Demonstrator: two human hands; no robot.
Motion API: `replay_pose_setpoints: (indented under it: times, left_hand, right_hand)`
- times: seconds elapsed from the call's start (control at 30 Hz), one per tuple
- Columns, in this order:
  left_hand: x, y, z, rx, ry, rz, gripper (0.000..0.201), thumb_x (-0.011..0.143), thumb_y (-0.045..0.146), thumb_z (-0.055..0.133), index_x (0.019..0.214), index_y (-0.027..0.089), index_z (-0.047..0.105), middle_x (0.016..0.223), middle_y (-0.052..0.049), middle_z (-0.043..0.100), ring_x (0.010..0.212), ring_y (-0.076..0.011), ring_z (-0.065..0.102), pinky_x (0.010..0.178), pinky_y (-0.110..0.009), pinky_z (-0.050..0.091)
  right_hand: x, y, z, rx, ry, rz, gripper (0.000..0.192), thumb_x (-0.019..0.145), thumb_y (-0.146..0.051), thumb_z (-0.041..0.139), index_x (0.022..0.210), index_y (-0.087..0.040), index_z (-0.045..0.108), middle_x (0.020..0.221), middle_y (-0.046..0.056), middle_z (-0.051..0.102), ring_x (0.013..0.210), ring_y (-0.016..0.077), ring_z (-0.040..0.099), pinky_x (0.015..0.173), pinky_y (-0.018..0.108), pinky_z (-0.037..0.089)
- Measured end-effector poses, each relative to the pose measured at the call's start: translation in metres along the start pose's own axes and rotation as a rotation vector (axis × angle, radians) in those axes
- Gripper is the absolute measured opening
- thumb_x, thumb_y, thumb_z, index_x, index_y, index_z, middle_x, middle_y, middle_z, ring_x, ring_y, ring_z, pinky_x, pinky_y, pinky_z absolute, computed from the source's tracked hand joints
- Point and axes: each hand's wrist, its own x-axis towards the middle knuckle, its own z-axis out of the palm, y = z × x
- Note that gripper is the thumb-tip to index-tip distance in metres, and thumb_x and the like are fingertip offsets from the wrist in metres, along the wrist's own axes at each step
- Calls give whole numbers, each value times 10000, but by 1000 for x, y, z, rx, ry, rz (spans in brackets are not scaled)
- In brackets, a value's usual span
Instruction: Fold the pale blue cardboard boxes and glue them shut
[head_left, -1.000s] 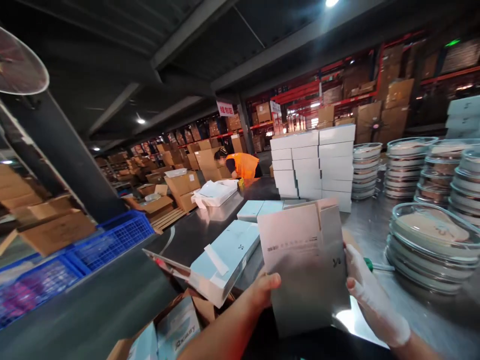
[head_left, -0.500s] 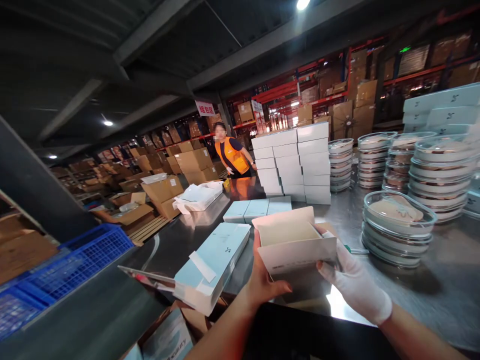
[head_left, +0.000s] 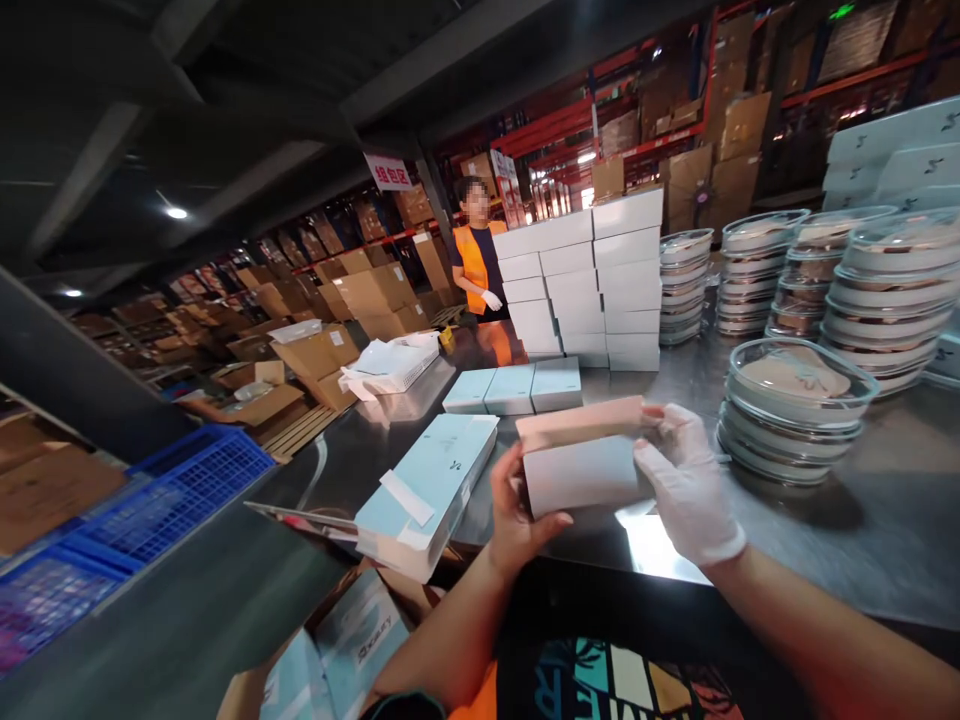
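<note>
A small white cardboard box (head_left: 585, 475) is held up between my two hands over the near edge of the metal table. Its pale lid flap (head_left: 577, 420) stands partly raised along the far side, and the inside is hidden from me. My bare left hand (head_left: 517, 510) wraps round the box's left end, thumb along the lower front. My right hand (head_left: 686, 490), in a white glove with some bare fingertips, grips the right end and the flap's corner. Left of the box lies a long light-blue box (head_left: 431, 480) with a white strip on top.
Three small light-blue boxes (head_left: 512, 388) sit behind, before a stacked wall of white boxes (head_left: 592, 285). Clear round containers (head_left: 799, 410) stand in stacks at right. An open carton (head_left: 360, 630) is below left, near blue crates (head_left: 180, 495). A person in an orange vest (head_left: 472, 265) stands beyond.
The box's front flap has folded up against it, and the box has turned in my hands. My right hand has moved up to its top right corner. The other person has shifted right.
</note>
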Motion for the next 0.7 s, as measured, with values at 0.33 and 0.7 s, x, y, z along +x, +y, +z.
replay_pose_setpoints:
  times: [0.33,0.7]
  left_hand:
    - [18,18,4,88,-35,163,514,860,608,873,1189,233,752,1152,-93,672,1035,-276,697,870,-375,587]
    - [30,23,-17,165,23,88,532,861,658,843,1164,227,767,1127,-96,733,1045,-288,720,909,-401,576]
  right_hand:
    - [-8,0,7,-147,-87,63,416,864,-585,736,1070,-225,704,995,85,781,960,293,738,923,449,609]
    - [38,23,-44,-785,-222,-27,356,1003,-438,578,1227,-199,717,1267,182,773,1169,348,750,998,473,599]
